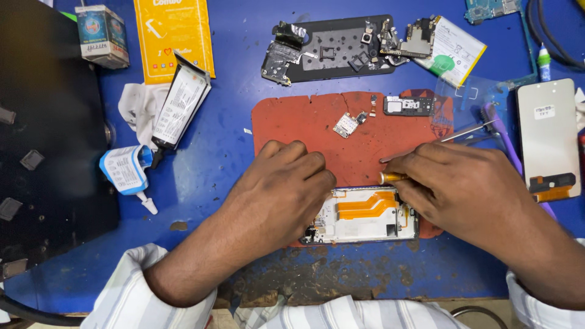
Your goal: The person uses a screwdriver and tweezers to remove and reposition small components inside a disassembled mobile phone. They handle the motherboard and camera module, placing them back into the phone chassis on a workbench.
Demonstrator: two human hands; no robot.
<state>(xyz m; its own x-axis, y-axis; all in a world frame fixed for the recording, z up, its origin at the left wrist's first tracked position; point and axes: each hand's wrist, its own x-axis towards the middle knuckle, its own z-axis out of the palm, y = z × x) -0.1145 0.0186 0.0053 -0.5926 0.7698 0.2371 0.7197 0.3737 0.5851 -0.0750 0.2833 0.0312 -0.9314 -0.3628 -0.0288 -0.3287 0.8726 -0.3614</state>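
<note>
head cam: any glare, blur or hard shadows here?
Head view: sharp, even light, no motion blur; soft shadow under the left hand; mild glare on the loose screen panel; right hand hides the opened phone edge; slight wide-angle bend at borders.

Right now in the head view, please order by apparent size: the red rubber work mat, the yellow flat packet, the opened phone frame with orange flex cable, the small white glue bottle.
1. Red rubber work mat
2. Yellow flat packet
3. Opened phone frame with orange flex cable, partly hidden by the hands
4. Small white glue bottle
</note>
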